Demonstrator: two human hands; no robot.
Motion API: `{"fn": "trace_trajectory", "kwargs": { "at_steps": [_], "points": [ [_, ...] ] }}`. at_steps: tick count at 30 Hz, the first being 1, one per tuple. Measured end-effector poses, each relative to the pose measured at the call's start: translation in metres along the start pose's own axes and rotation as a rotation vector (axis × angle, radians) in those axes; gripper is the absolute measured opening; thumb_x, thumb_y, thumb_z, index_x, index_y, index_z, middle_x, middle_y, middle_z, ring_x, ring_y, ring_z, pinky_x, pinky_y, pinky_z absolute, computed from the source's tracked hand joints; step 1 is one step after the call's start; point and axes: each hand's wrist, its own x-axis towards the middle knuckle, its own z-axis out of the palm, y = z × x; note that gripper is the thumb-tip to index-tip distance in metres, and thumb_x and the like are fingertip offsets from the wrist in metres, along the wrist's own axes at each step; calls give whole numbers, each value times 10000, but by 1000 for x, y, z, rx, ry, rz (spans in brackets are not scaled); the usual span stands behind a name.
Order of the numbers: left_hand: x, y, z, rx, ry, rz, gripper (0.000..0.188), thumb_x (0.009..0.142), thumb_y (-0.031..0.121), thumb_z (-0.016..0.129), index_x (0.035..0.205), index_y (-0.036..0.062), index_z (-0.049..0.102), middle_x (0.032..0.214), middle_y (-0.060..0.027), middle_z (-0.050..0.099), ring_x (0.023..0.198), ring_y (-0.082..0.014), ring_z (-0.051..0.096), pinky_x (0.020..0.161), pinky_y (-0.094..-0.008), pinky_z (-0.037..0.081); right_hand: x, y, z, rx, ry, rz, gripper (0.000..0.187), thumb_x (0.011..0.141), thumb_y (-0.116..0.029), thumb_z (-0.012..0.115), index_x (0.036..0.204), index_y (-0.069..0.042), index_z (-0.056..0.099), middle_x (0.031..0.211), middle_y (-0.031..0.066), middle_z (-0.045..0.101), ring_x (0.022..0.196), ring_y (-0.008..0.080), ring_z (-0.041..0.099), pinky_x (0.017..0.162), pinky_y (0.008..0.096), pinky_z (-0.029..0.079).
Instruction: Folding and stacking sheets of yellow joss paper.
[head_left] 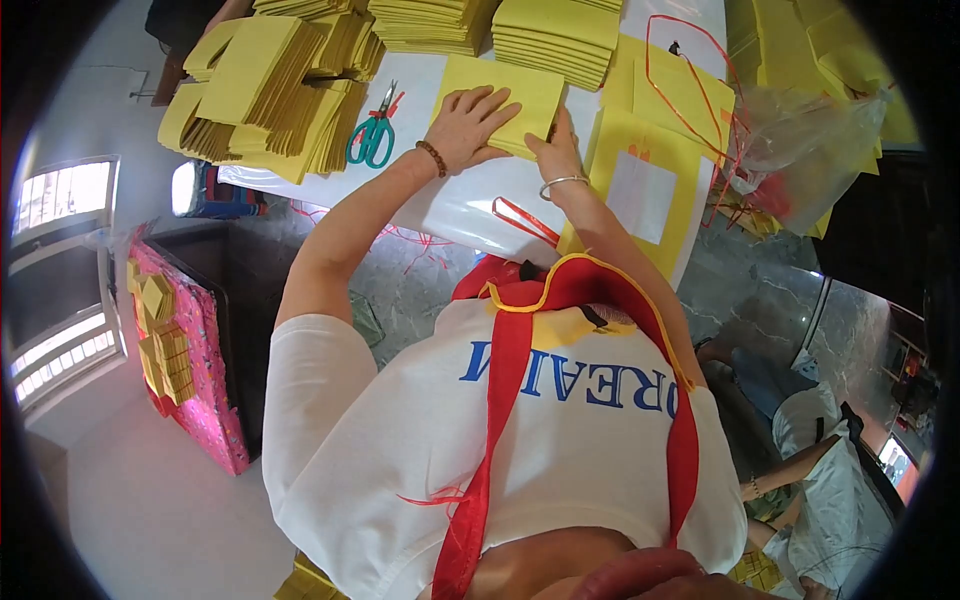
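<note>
Yellow paper stack (532,95) lies flat on the white-covered table (460,222), between the two hands. The left hand (468,128) is open, fingers spread across its top, a beaded bracelet (432,158) at the wrist. The right hand (560,150) touches its right edge near the close corner, thumb bent inward; whether it grips the paper I cannot tell. Green-handled scissors (372,138) lie to the left, near taller yellow stacks (262,85). A red ribbon (527,220) lies nearer the person, between the forearms.

Blue ltrs (575,376) on wht T-shirt (590,460), partly covered.
</note>
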Motion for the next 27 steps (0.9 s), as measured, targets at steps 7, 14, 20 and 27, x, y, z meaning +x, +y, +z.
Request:
{"fn": "trace_trajectory", "kwargs": {
  "at_steps": [7, 14, 20, 27],
  "points": [
    [-2, 0, -4, 8, -7, 4, 707, 754, 474, 587, 1336, 147, 352, 1341, -107, 366, 1199, -306, 343, 972, -453, 265, -9, -15, -8, -719, -47, -306, 506, 841, -255, 465, 1333, -198, 363, 1445, 136, 178, 1296, 317, 211, 1021, 504, 213],
    [10, -3, -7, -10, -40, 51, 735, 726, 488, 618, 1322, 143, 363, 1329, -97, 384, 1185, -295, 367, 950, -438, 304, -3, -22, -48, -480, -77, -453, 473, 820, -338, 538, 1257, -167, 479, 1346, 156, 368, 1196, 307, 384, 977, 394, 321],
    [16, -6, -25, 30, -42, -21, 622, 786, 518, 530, 1262, 126, 449, 1301, -112, 421, 1159, -301, 394, 953, -431, 291, -67, -38, -156, 44, 11, -238, 313, 867, -152, 566, 1169, -74, 556, 1183, 64, 538, 1085, 122, 485, 868, 236, 403],
    [32, 80, -34, -642, 195, -193, 438, 881, 290, 511, 1251, 63, 450, 1162, -144, 522, 1022, -276, 510, 881, -357, 385, -111, 32, -224, 251, 357, 0, 448, 877, -184, 549, 1302, -110, 427, 1257, 44, 481, 1059, 129, 485, 894, 278, 377]
  ]
}}
